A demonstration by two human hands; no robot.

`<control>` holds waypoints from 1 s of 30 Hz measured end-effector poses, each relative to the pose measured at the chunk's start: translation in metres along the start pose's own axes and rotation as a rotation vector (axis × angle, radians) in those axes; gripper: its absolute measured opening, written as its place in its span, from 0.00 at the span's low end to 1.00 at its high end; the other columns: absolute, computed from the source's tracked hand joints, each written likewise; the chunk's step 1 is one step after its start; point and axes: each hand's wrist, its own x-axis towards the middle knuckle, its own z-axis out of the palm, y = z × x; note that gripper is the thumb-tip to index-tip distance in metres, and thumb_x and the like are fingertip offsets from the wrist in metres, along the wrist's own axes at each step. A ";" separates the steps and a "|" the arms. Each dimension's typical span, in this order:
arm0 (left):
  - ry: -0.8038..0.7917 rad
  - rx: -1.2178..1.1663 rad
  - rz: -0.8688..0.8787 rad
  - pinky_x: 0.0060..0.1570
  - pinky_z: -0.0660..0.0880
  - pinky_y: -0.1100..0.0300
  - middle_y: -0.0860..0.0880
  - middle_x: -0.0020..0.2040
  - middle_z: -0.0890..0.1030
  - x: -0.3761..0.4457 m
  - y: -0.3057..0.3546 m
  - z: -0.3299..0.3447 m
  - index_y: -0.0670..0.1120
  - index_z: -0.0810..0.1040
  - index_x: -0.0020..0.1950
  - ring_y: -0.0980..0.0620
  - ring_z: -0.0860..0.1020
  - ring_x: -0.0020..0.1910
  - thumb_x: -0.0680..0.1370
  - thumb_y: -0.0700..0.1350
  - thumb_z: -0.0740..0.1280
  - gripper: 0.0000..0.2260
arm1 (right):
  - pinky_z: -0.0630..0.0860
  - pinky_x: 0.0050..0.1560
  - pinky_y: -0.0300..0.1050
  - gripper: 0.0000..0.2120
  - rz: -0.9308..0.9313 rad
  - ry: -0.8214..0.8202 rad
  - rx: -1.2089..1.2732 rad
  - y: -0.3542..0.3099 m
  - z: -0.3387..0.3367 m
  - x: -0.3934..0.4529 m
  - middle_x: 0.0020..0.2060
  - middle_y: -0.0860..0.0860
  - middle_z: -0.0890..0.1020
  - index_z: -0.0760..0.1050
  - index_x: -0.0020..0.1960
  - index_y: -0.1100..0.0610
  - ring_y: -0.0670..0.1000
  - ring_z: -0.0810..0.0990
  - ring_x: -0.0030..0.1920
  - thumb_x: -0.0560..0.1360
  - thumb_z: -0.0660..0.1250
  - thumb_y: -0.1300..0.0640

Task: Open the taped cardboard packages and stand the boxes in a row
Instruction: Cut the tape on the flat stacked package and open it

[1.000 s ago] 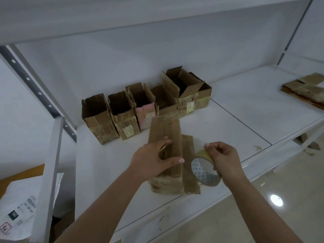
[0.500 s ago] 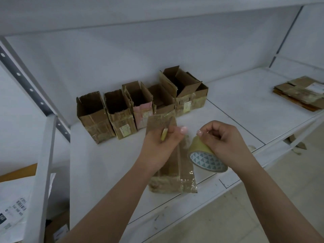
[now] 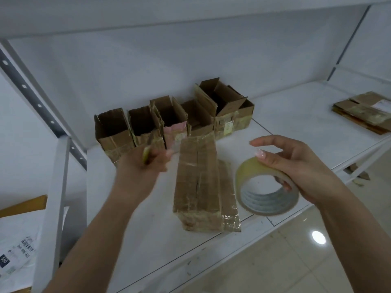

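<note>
White shelf of a metal rack. At the back, a row of open boxes stands upright, side by side and touching, tops open. In front of the row, near the front edge, a taped package lies flat, lengthwise toward the row. At far right, well apart, a stack of flattened cardboard lies on the same shelf.

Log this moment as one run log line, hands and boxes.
left hand: grips small yellowish item, blurred | right hand: holds yellowish packing tape roll | flat taped brown cardboard package: lying on white shelf, unopened | opened brown cardboard boxes: standing in row behind
</note>
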 end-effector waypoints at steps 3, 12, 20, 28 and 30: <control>-0.007 -0.026 -0.093 0.38 0.68 0.64 0.52 0.31 0.81 -0.010 -0.030 -0.024 0.48 0.80 0.36 0.60 0.78 0.37 0.77 0.50 0.68 0.11 | 0.75 0.38 0.43 0.23 0.079 -0.011 -0.208 0.012 -0.005 -0.004 0.26 0.58 0.78 0.78 0.51 0.49 0.50 0.78 0.29 0.60 0.73 0.41; -0.008 -0.021 -0.191 0.38 0.70 0.61 0.52 0.32 0.82 -0.030 -0.080 -0.012 0.45 0.79 0.32 0.55 0.80 0.36 0.77 0.50 0.69 0.15 | 0.68 0.32 0.40 0.10 0.152 -0.018 -0.302 0.047 0.015 -0.013 0.19 0.47 0.68 0.76 0.45 0.54 0.46 0.67 0.23 0.70 0.74 0.50; -0.068 0.067 -0.202 0.36 0.70 0.62 0.50 0.32 0.82 -0.037 -0.102 0.008 0.46 0.79 0.36 0.52 0.80 0.37 0.79 0.51 0.67 0.14 | 0.70 0.33 0.38 0.11 0.208 -0.016 -0.330 0.077 0.018 -0.008 0.18 0.45 0.69 0.75 0.45 0.56 0.42 0.69 0.21 0.71 0.75 0.52; -0.149 -0.152 -0.312 0.40 0.70 0.63 0.54 0.32 0.80 -0.062 -0.113 0.062 0.44 0.74 0.34 0.57 0.78 0.37 0.81 0.49 0.63 0.17 | 0.81 0.50 0.54 0.13 0.325 -0.056 -0.378 0.109 0.031 -0.004 0.34 0.52 0.84 0.75 0.44 0.51 0.54 0.84 0.38 0.69 0.75 0.46; -0.170 -0.159 -0.338 0.37 0.68 0.68 0.49 0.37 0.81 -0.066 -0.112 0.070 0.43 0.73 0.34 0.53 0.77 0.38 0.82 0.48 0.62 0.18 | 0.81 0.51 0.54 0.14 0.331 -0.074 -0.380 0.111 0.039 -0.004 0.34 0.50 0.83 0.75 0.42 0.49 0.53 0.83 0.37 0.65 0.75 0.42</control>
